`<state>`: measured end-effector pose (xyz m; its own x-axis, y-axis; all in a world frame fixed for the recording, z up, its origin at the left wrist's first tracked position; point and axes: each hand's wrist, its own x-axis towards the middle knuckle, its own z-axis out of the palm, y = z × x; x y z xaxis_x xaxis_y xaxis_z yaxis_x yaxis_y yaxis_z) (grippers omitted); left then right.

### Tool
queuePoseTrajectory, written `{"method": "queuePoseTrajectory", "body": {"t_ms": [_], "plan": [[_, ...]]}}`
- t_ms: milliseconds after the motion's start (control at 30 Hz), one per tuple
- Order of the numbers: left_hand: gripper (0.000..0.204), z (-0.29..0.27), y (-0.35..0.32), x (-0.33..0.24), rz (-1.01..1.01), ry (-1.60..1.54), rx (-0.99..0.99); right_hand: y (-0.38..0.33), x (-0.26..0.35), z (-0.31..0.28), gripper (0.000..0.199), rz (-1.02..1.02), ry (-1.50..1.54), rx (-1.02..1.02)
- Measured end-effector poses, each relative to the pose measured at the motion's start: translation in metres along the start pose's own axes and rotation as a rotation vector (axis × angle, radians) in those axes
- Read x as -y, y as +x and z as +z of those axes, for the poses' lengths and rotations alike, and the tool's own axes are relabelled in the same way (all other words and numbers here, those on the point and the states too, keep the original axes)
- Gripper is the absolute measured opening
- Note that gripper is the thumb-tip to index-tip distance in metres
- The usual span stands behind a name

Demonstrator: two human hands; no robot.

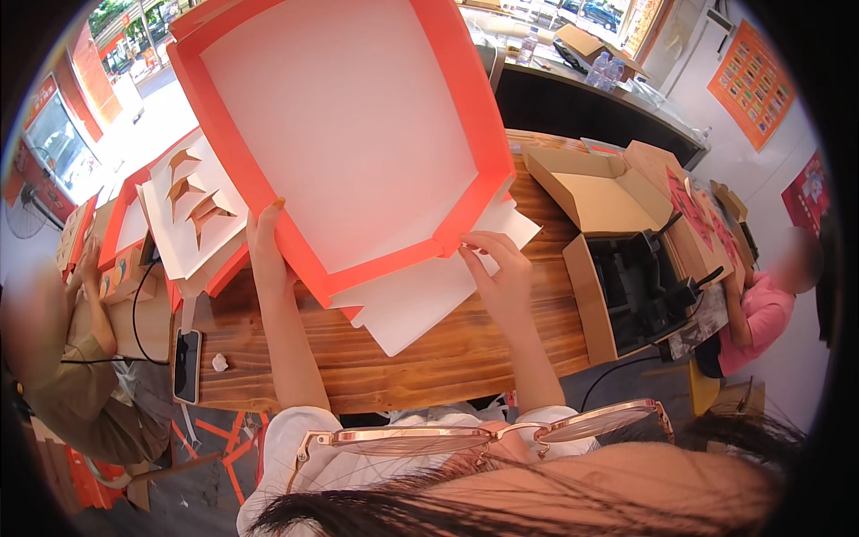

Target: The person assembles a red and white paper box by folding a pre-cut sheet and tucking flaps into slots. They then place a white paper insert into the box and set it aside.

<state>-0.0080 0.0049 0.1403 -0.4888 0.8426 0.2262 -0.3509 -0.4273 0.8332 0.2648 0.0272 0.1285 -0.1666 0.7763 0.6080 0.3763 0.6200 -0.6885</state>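
A large shallow cardboard box part, red-orange along its walls and white inside, is held tilted up before me. My left hand grips its left wall, thumb on the rim. With thumb and fingers my right hand pinches the near wall by a small torn or folded spot. White flaps stick out below that wall, over the wooden table. To the left of my left hand lies a white insert with brown cut-out tabs, resting on other red box pieces.
A phone and a crumpled white scrap lie at the table's left. On the right stands an open brown carton with black devices inside. Two people work nearby, one in a pink shirt. Red strips litter the floor.
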Motion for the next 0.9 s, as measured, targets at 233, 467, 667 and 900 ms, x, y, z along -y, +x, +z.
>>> {"method": "queuePoseTrajectory", "body": {"t_ms": [233,467,667,900], "plan": [[0.036,-0.002,0.001,0.001,0.02,-0.011,0.041,0.0,0.002,0.001,0.013,0.081,0.04,0.025],[0.033,0.001,0.0,0.001,0.011,-0.024,0.049,-0.004,-0.004,0.003,0.011,0.058,0.051,-0.056],[0.036,0.013,-0.005,-0.003,0.056,0.001,-0.026,-0.003,-0.013,0.005,0.02,0.302,0.125,-0.05],[0.039,0.022,-0.016,0.001,0.191,0.239,-0.058,0.019,-0.021,0.02,0.026,0.571,0.286,0.044]]}}
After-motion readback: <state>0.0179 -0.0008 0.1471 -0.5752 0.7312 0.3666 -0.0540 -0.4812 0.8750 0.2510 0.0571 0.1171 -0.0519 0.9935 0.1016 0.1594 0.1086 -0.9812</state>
